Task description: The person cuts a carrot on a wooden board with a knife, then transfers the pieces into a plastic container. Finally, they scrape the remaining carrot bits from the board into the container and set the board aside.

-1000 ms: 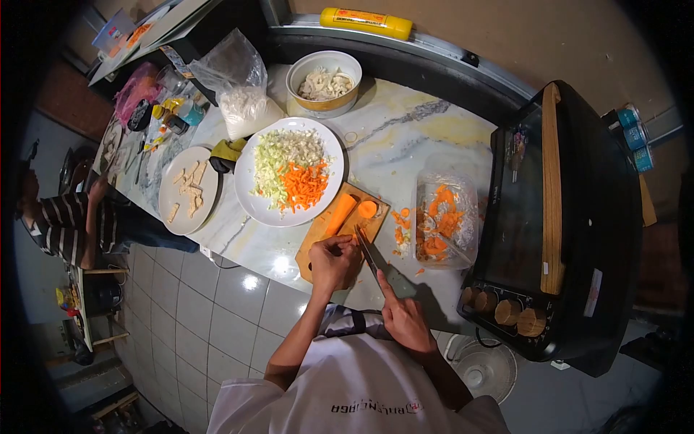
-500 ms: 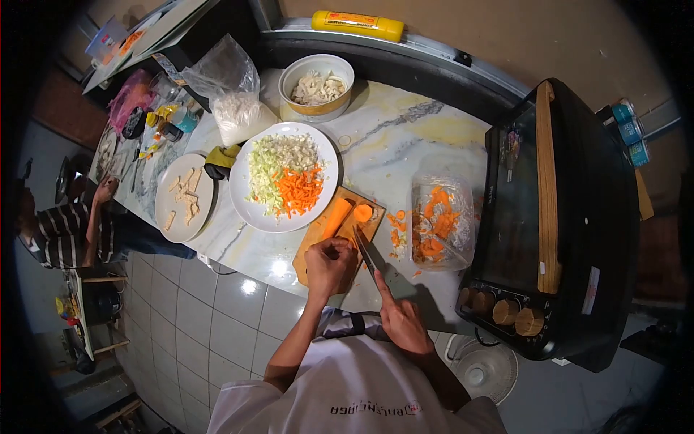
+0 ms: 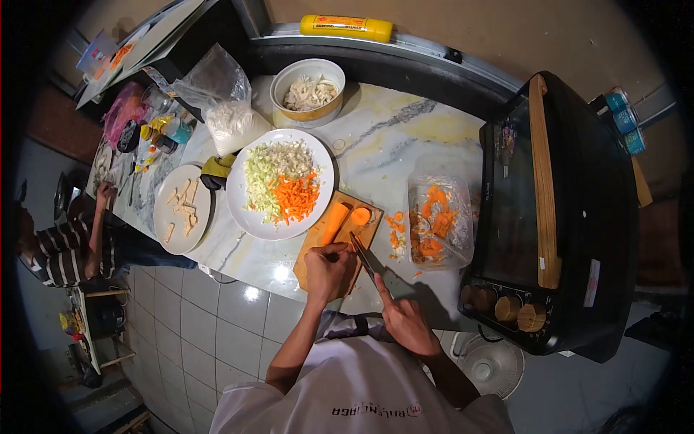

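Slight view shift, knife [image 3: 364, 259] in right hand [image 3: 406, 322]

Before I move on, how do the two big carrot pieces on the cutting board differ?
The long piece is elongated, while the round piece is short. The long piece lies with its side showing; the round piece shows a rounded cut face. The long piece stretches toward the left hand; the round piece sits just beyond the knife tip. Both are orange.
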Demonstrator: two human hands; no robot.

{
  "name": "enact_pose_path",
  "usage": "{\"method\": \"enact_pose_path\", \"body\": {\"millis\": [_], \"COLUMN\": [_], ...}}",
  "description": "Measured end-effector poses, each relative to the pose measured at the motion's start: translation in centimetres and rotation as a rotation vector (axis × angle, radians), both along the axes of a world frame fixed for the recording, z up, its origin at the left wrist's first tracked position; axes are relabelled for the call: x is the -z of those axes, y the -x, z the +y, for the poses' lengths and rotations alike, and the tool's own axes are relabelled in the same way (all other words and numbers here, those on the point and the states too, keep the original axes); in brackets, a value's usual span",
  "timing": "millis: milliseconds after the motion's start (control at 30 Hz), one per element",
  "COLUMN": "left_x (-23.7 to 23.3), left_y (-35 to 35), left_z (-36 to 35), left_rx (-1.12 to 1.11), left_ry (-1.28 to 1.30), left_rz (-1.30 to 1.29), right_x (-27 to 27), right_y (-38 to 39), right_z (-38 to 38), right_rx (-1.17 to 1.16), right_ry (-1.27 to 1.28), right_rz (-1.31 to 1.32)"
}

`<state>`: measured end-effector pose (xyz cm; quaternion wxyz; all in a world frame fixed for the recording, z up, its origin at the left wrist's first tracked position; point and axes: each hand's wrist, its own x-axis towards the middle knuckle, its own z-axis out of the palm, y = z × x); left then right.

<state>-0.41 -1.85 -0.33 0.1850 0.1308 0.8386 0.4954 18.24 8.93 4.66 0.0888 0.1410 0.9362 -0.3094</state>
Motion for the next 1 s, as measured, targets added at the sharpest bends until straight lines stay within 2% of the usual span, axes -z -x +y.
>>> {"method": "enact_pose_path", "body": {"millis": [333,633,800,1000], "left_x": [1.1,2.1,1.4,2.1], "left_y": [-0.2,-1.2,-1.3,-1.3], "left_z": [-0.2,0.0,0.1,0.0], "left_rx": [-0.034,-0.117,-0.135,-0.13], "left_ry": [-0.099,-0.159,-0.133,-0.183], "left_rz": [-0.06,-0.073,-0.153,-0.095], "right_x": [0.0,-0.1,-0.7,-0.3], "right_y": [0.4,0.6,1.2,1.0], "right_z": [-0.5,-1.0,-0.4,-0.6], "right_rx": [0.072,0.013,-0.006,-0.06], "right_ry": [0.165,-0.012,-0.019,-0.073], "right_rz": [-0.065,-0.127,-0.116,-0.125]}}
